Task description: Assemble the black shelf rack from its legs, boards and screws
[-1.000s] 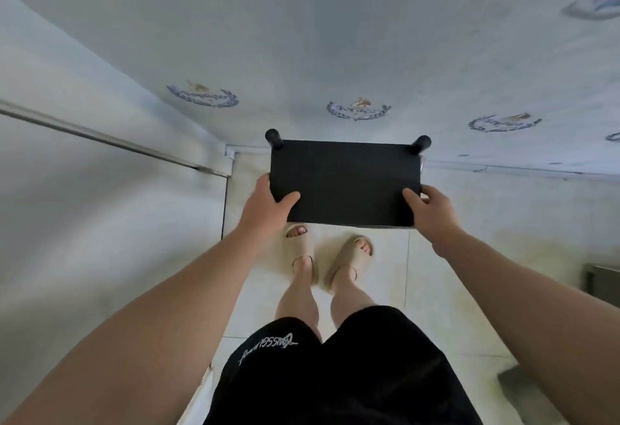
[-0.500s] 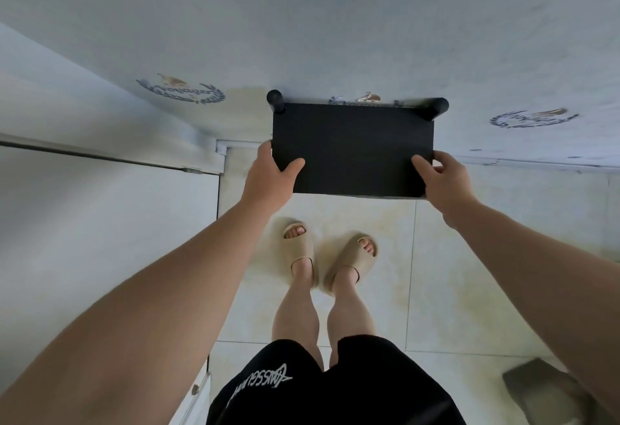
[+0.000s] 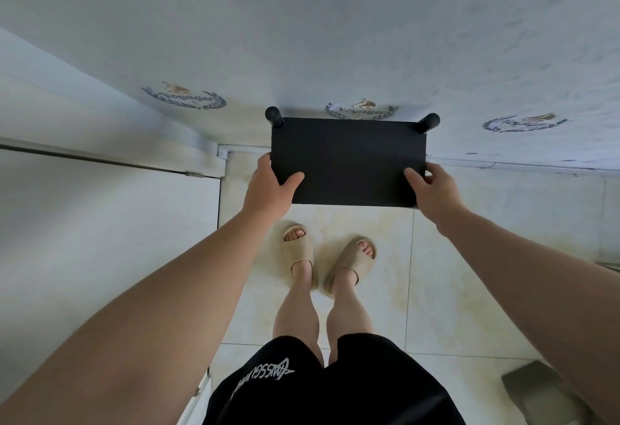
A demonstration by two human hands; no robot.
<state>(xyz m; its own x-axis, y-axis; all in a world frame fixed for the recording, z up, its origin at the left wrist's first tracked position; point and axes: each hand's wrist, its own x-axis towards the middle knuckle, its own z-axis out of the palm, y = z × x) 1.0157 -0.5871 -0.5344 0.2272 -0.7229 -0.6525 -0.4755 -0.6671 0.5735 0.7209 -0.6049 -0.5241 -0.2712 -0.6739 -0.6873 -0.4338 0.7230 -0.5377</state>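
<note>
We are holding black shelf rack (image 3: 349, 159) in air over tiled floor (image 3: 469, 257), beside wall (image 3: 335, 39). Left hand (image 3: 268, 186) and right hand (image 3: 436, 190) are clamping near corners. Risk, we are judging: corner-only grip slipping, far legs (image 3: 274, 116) knocking wall.

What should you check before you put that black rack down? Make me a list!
1. Left hand grips the rack: ok.
2. Right hand grips it too: ok.
3. Far legs on: ok, both show.
4. Near legs on: cannot tell, hidden under the rack.
5. Floor under the rack bare: cannot tell, hidden.
6. Slippers clear of the rack: cannot tell, toes look close.
</note>
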